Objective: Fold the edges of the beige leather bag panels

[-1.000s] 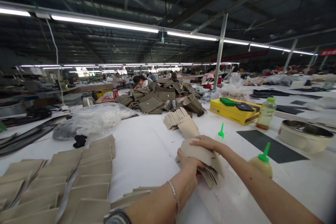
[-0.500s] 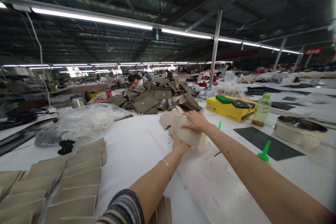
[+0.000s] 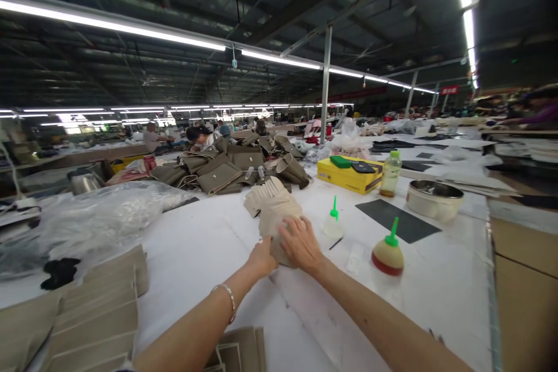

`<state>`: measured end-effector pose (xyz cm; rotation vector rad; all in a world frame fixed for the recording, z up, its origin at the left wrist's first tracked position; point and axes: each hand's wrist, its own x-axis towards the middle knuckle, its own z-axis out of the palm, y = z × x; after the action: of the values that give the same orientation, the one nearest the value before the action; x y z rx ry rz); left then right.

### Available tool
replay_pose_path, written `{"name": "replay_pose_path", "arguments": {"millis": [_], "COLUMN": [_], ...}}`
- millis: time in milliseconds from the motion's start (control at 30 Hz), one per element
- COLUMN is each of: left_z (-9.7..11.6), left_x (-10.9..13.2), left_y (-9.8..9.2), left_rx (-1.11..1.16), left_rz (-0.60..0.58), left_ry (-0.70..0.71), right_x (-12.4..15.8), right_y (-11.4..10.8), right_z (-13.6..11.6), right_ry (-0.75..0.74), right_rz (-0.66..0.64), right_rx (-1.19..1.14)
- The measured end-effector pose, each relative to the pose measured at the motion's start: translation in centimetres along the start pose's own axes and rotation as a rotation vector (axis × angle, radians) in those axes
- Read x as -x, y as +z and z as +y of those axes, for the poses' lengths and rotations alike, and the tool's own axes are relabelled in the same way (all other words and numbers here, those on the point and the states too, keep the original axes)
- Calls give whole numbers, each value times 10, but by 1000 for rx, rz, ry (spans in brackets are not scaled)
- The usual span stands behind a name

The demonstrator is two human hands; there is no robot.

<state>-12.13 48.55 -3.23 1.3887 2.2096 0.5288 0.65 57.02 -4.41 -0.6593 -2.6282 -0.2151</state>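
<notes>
A fanned stack of beige, leather-like flat pieces (image 3: 272, 212) lies on the white table in front of me. My left hand (image 3: 263, 257) is at the lower left edge of the nearest pieces, its fingers closed around that edge and partly hidden. On top of the same pieces rests my right hand (image 3: 300, 244), fingers spread and pressed on the surface. Behind the stack is a heap of olive-brown bags or flaps (image 3: 226, 165). Rows of overlapping taupe panels (image 3: 93, 319) lie at the lower left, and more panels (image 3: 244, 349) are below my left forearm.
Right of my hands stand two green-tipped glue bottles (image 3: 387, 253), a dark sheet (image 3: 396, 221), a yellow box (image 3: 346, 177), a green-capped bottle (image 3: 391, 174) and a cream pot (image 3: 433, 200). Clear plastic wrap (image 3: 100, 218) lies left. The table's right edge (image 3: 492, 302) shows. Several people work farther back.
The held pieces have gone from raised and tilted to lying against the fanned stack. My right hand has moved from their upper edge onto their top. The view has turned right.
</notes>
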Motion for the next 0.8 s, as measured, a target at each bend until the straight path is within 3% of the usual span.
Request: {"name": "replay_pose_path", "arguments": {"millis": [133, 233, 433, 600, 800], "left_z": [1, 2, -5, -11, -3], "left_x": [7, 12, 23, 53, 93], "left_y": [-1, -2, -9, -24, -44], "left_rx": [-1, 28, 77, 125, 201], "left_rz": [22, 20, 36, 31, -45], "left_ry": [-24, -13, 17, 37, 105], "right_x": [32, 36, 28, 53, 82], "right_y": [3, 9, 6, 4, 2], "right_z": [-16, -14, 3, 24, 55], "right_ry": [8, 39, 41, 167, 271], "right_rz": [-85, -111, -122, -135, -262], "right_rx": [-2, 2, -20, 14, 87]}}
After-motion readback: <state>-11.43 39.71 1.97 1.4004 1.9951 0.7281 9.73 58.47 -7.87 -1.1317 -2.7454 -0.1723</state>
